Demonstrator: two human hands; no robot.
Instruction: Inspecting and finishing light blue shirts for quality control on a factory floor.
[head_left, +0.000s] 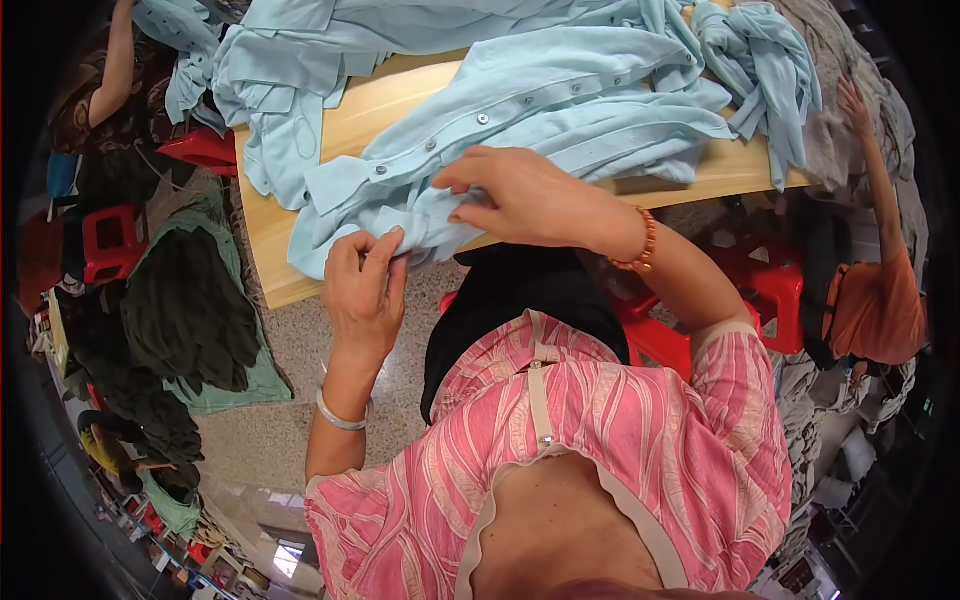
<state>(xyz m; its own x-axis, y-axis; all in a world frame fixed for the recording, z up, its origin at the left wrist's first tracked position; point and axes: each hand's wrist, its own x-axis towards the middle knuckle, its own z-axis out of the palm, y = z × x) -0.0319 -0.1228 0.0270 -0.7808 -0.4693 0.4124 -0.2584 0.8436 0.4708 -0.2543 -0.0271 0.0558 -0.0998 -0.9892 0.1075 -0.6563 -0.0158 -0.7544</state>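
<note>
A light blue knitted shirt (560,85) with a row of dark buttons lies across the wooden table (262,235), its near end bunched at the front edge. At that bunched end, my left hand (362,295) pinches the cloth between thumb and fingers. My right hand (535,200) hovers over or rests lightly on the same shirt, just right of the left hand. Its fingers are bent, and a gap shows between thumb and forefinger. Whether its fingertips touch the cloth is hard to tell.
More light blue garments (270,70) cover the table's far side, and a knotted one (765,60) hangs at the right. Dark cloth (190,310) is heaped on a green sheet at left. Red stools (765,280) stand right. Other people work at both sides, one in orange (875,310).
</note>
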